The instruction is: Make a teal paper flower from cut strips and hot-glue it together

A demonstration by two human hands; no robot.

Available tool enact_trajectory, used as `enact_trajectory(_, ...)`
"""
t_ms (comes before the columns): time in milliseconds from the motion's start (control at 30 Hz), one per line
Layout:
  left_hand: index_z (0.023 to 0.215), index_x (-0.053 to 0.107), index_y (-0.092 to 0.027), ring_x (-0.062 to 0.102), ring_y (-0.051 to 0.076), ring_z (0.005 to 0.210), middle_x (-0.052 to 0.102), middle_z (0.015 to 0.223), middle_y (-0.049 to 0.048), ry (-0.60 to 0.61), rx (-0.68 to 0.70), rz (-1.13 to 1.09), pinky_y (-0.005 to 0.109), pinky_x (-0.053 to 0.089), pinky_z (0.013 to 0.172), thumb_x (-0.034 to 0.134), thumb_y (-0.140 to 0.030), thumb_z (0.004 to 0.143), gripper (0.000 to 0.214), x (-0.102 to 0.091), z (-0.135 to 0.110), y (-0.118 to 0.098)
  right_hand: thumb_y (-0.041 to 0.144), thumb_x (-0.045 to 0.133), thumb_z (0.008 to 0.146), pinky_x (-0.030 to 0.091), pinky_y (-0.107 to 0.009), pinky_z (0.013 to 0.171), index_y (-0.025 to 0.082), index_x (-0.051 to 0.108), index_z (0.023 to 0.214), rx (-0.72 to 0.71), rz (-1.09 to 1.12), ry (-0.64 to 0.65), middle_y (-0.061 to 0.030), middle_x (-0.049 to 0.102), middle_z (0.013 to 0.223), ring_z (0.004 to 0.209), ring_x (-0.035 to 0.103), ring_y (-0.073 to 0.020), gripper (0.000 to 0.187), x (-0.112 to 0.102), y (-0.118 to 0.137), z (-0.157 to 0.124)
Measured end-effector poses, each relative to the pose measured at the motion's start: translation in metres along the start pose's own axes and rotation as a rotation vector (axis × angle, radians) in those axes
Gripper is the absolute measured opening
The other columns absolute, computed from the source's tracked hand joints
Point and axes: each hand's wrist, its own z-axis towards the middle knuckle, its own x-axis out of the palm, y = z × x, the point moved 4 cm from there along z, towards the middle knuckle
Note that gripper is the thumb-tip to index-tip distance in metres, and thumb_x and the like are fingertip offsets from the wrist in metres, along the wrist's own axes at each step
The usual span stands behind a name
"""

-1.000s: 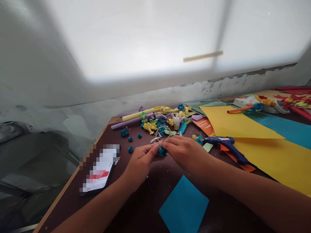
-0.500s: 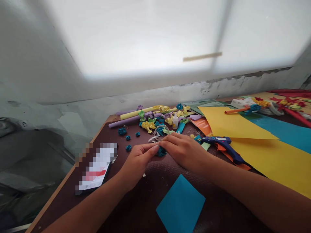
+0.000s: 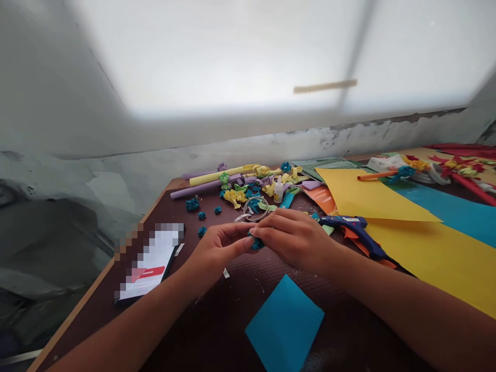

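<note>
Both of my hands meet over the dark brown table (image 3: 217, 330), pinching one small crumpled teal paper piece (image 3: 256, 243) between their fingertips. My left hand (image 3: 217, 253) grips it from the left with thumb and forefinger. From the right, my right hand (image 3: 296, 238) closes its curled fingers over it, hiding most of the piece. A teal paper square (image 3: 284, 324) lies flat on the table just in front of my hands. Three more little teal paper balls (image 3: 201, 216) lie to the left beyond my left hand.
A phone (image 3: 149, 263) lies near the table's left edge. A blue glue gun (image 3: 358, 230) rests on yellow sheets (image 3: 434, 248) at right. Behind my hands are a tape ring (image 3: 253, 211), a small glue bottle (image 3: 278, 191), rolled paper tubes (image 3: 209, 178) and scraps. A wall closes the far side.
My hands have stayed together on the teal piece, fingers shifting slightly around it. The view has drifted a little; nothing was let go or picked up.
</note>
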Motion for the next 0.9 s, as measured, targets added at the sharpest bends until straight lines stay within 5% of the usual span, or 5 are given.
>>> enact_trajectory(133,0.115,0.077,-0.018,0.073,0.027,0.107,0.079,0.114,0.0107,0.024,0.098,0.078,0.037,0.059,0.094,0.083,-0.026,0.082,0.034,-0.001,-0.003,-0.01,0.015,0.061,0.099,0.056,-0.033,0.081,0.02,0.065,0.11,-0.034,0.088,-0.113,-0.0056,0.075,0.098,0.088,0.069,-0.0176,0.013,-0.01,-0.003,0.001)
enact_trajectory(400,0.121,0.074,-0.024,0.071,0.022,0.111,0.076,0.122,0.0073,0.073,0.272,0.212,0.029,0.057,0.094,0.075,-0.021,0.09,0.031,-0.001,-0.008,-0.023,0.011,0.065,0.094,0.058,-0.032,0.082,0.022,0.067,0.114,-0.069,0.116,-0.142,-0.0057,0.076,0.107,0.091,0.068,-0.0174,0.023,-0.013,-0.003,0.003)
enact_trajectory(767,0.125,0.075,-0.02,0.074,0.028,0.104,0.079,0.114,0.0113,0.036,0.136,0.189,0.035,0.061,0.087,0.077,-0.03,0.088,0.038,-0.003,-0.008,-0.012,0.008,0.055,0.098,0.054,-0.027,0.076,0.02,0.068,0.104,0.02,0.144,-0.023,-0.0085,0.068,0.108,0.092,0.066,-0.0161,0.019,-0.006,-0.001,0.002)
enact_trajectory(900,0.125,0.073,-0.021,0.073,0.025,0.104,0.077,0.116,0.0102,0.093,0.188,0.181,0.035,0.061,0.09,0.079,-0.026,0.086,0.039,0.001,-0.008,-0.017,0.006,0.054,0.097,0.053,-0.029,0.078,0.021,0.069,0.104,-0.036,0.175,-0.118,-0.0077,0.067,0.107,0.09,0.066,-0.0166,0.023,-0.007,-0.003,-0.001)
